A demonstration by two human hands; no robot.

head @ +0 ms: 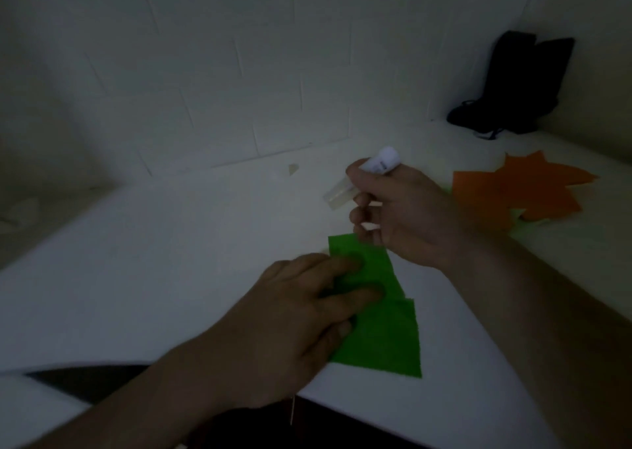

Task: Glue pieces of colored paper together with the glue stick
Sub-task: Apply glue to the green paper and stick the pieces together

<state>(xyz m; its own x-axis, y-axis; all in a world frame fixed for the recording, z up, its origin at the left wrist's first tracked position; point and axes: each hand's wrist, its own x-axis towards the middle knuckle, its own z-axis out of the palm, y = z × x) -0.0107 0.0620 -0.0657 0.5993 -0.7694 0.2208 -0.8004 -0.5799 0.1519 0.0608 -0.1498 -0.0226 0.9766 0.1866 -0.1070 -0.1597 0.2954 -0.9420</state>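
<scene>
We see the right hand point(403, 212) curled around one glue stick point(364, 178), fingers closed on its barrel with the clear end pointing left and the white end up by the thumb, held above the white table point(171, 260) just past the far edge of the green paper. The left hand point(301, 315) lies palm down with its fingers spread flat, pressing on two green paper pieces point(383, 332) that overlap near the table's front edge. We count one pile of orange paper point(519, 188) at the right and one black bag point(513, 86) in the corner.
</scene>
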